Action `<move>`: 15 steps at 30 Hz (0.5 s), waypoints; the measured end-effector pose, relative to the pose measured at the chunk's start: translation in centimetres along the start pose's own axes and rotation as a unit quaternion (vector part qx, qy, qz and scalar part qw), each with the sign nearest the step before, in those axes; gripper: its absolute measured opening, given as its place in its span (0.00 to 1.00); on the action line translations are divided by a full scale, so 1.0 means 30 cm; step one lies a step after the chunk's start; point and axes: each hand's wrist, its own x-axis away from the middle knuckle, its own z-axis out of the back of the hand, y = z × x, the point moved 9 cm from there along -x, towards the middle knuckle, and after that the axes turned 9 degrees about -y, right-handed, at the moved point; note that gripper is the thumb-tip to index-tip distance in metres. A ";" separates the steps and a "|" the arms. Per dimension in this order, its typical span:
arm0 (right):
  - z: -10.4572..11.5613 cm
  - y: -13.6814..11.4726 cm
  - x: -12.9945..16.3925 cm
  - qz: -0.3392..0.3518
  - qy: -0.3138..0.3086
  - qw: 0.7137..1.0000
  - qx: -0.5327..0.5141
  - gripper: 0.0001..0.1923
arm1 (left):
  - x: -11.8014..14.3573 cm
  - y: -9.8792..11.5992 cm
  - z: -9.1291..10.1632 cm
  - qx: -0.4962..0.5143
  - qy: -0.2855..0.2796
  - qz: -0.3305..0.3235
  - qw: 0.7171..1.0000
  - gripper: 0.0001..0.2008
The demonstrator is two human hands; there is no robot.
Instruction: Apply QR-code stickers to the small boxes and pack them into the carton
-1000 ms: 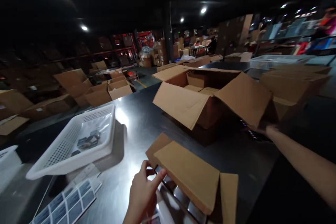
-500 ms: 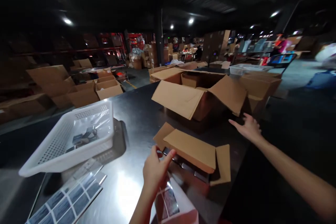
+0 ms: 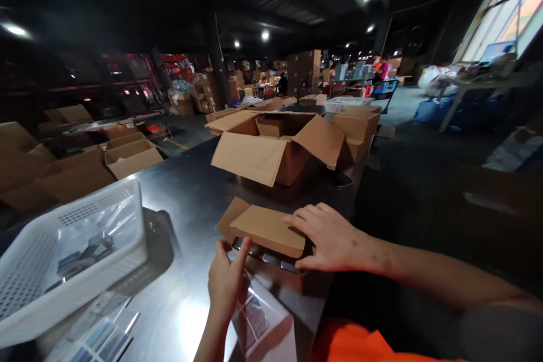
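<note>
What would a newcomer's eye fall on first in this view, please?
Probably the two hands at a small cardboard box low in the middle of the steel table: the right hand lies flat on its flap, the left hand touches its near edge. Behind stands a large open carton; a white basket sits left.

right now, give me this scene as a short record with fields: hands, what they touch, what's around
left hand: left hand fingers at the near left edge of the small cardboard box
right hand: right hand flat on the box's top flap
surface: shiny metal table
behind: large open carton
left: white plastic basket with packets
near edge: white packet
</note>
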 end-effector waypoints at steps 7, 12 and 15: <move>0.117 0.296 -0.062 -0.135 0.210 0.968 -0.016 0.23 | 0.010 0.001 -0.024 0.059 0.042 -0.064 0.995 0.39; -0.035 0.415 -0.113 -0.019 0.103 0.994 -0.039 0.27 | 0.046 0.073 -0.008 -0.056 0.055 -0.207 0.975 0.23; -0.153 0.432 -0.089 0.066 0.001 0.992 -0.104 0.31 | 0.053 0.108 -0.004 -0.177 0.023 -0.239 0.955 0.19</move>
